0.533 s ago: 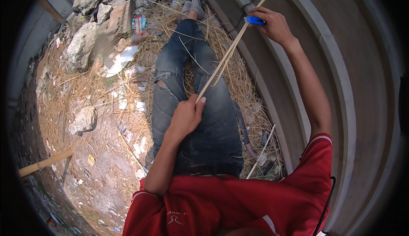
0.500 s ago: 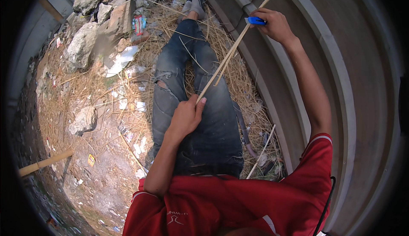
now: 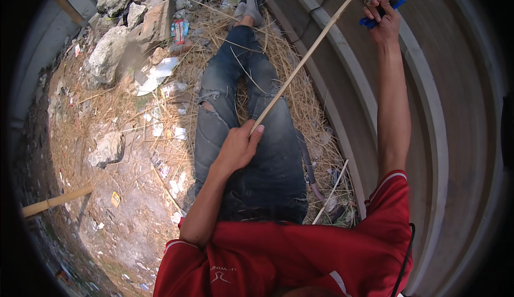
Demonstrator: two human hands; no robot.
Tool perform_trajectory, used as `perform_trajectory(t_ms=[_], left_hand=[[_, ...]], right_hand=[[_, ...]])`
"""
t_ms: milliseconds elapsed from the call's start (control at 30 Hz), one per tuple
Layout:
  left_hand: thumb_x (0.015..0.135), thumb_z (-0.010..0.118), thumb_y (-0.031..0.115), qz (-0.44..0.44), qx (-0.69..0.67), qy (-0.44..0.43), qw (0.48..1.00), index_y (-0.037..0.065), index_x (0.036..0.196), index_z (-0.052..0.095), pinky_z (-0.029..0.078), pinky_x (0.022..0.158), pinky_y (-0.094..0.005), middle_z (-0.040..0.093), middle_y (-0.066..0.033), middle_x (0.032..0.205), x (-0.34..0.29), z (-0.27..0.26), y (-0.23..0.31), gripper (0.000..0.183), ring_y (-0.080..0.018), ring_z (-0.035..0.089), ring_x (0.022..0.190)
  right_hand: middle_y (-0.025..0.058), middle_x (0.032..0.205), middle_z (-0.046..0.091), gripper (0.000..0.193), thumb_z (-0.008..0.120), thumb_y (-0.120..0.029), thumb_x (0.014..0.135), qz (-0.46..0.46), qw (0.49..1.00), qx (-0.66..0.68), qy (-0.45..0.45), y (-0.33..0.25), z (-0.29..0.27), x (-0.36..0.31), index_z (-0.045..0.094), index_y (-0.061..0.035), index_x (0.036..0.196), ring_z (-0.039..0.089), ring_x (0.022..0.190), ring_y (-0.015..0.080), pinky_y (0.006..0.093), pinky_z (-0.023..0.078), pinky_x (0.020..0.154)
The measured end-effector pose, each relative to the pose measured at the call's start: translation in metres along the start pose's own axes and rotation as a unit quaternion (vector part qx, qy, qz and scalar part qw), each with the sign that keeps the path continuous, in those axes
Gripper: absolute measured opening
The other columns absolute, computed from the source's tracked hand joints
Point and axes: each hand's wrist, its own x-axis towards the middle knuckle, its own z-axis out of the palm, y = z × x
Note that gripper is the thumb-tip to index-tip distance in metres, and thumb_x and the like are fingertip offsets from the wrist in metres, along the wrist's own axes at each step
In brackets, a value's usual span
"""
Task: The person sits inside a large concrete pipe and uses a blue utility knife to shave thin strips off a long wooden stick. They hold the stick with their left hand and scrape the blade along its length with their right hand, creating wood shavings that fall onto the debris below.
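Observation:
My left hand (image 3: 239, 147) is closed around the lower end of a pale bamboo stick (image 3: 305, 57), just above my lap. The stick slants up and away to the right, its far end free in the air. Up at the far right, apart from the stick, my right hand (image 3: 385, 25) is closed on a blue utility knife (image 3: 398, 1). Parts of the knife's handle show on both sides of the fingers; the rest is hidden by them. A very thin strand seems to rise above those fingertips, too faint to name.
My outstretched legs in torn jeans (image 3: 222, 136) lie on dry straw (image 3: 316, 136). A corrugated wall (image 3: 423, 109) stands close on the right. Rocks (image 3: 110, 56) and litter are on the left, with a bamboo pole (image 3: 56, 201) farther left. A thin stick (image 3: 331, 191) lies beside my right thigh.
My right hand with the knife has moved right and up, off the stick. The thin split strip that hung along the stick no longer shows. The stick's far end has swung slightly right.

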Motion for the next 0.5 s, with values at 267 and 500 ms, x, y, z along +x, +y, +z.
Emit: perform_trajectory(t_ms=[267, 500], left_hand=[[0.112, 0.041, 0.038, 0.015, 0.050, 0.095, 0.994, -0.002, 0.093, 0.062, 0.046, 0.061, -0.0474, 0.061, -0.0220, 0.065, 0.027, -0.034, -0.020, 0.049, -0.0433, 0.064, 0.065], [0.112, 0.040, 0.041, 0.015, -0.011, 0.084, 0.996, -0.002, 0.093, 0.063, 0.044, 0.060, -0.0468, 0.060, -0.0220, 0.066, 0.061, -0.060, 0.009, 0.052, -0.0403, 0.059, 0.060]], right_hand=[[0.0072, 0.099, 0.072, 0.042, 0.072, -0.039, 0.098, -0.108, 0.868, -0.457, 0.159, -0.057, 0.037, -0.021, 0.072, 0.0006, 0.111, 0.052, 0.065, 0.0068, 0.0257, 0.045, 0.070], [0.0113, 0.102, 0.076, 0.058, 0.080, -0.049, 0.089, 0.041, 0.864, -0.488, 0.120, 0.011, 0.099, -0.062, 0.075, 0.0015, 0.118, 0.069, 0.098, 0.0172, 0.0318, 0.051, 0.093]])
